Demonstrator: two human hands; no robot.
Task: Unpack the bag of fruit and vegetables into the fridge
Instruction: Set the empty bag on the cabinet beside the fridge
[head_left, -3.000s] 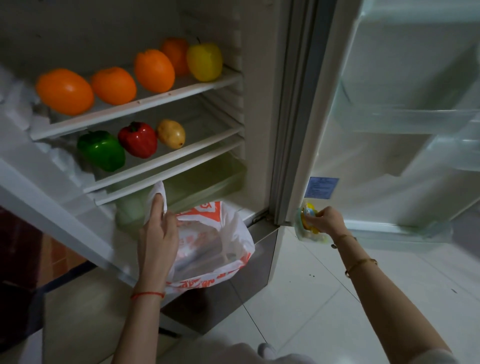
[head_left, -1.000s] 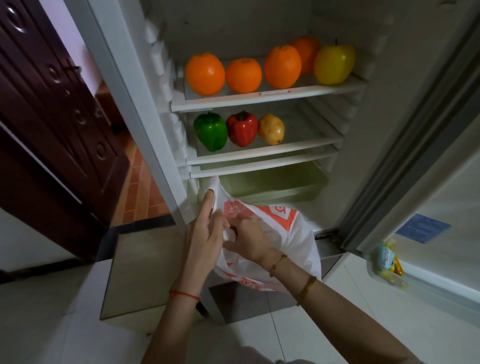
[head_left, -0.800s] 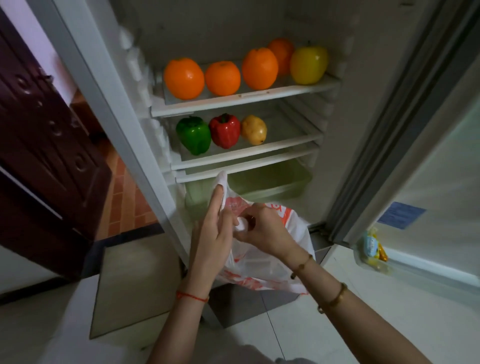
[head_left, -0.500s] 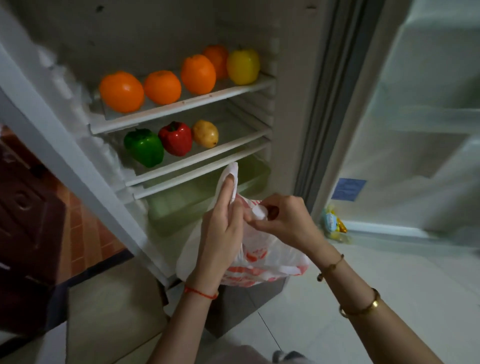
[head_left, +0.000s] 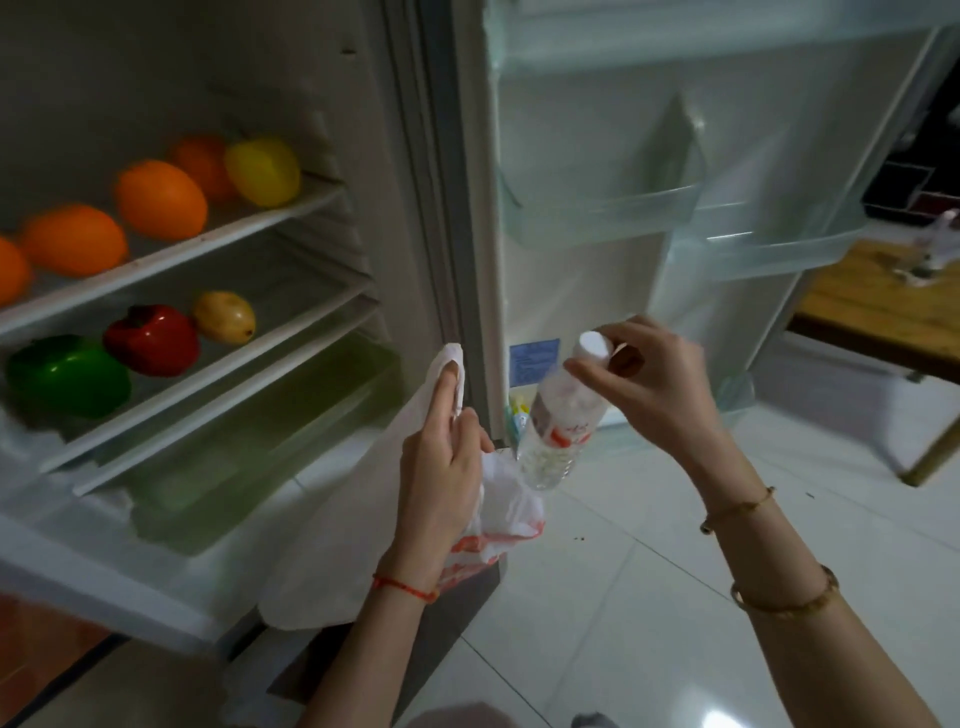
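You have four oranges (head_left: 160, 198) on the top shelf (head_left: 218, 231), one yellow apple (head_left: 263, 170), one green pepper (head_left: 70, 375), one red pepper (head_left: 152, 339), one mango (head_left: 224, 323), one plastic bottle (head_left: 561, 415), one plastic bag (head_left: 337, 519), two door bins (head_left: 597, 215).

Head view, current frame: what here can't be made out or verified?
- Plastic bag: anything left inside is hidden by its opaque white film and the left hand.
- Bottle label: print too blurred to read.
- Small packet low on the door: mostly hidden behind the bottle.
- Leftmost orange: cut off by the frame's left edge.
- Crisper drawer: contents unclear through tinted plastic.
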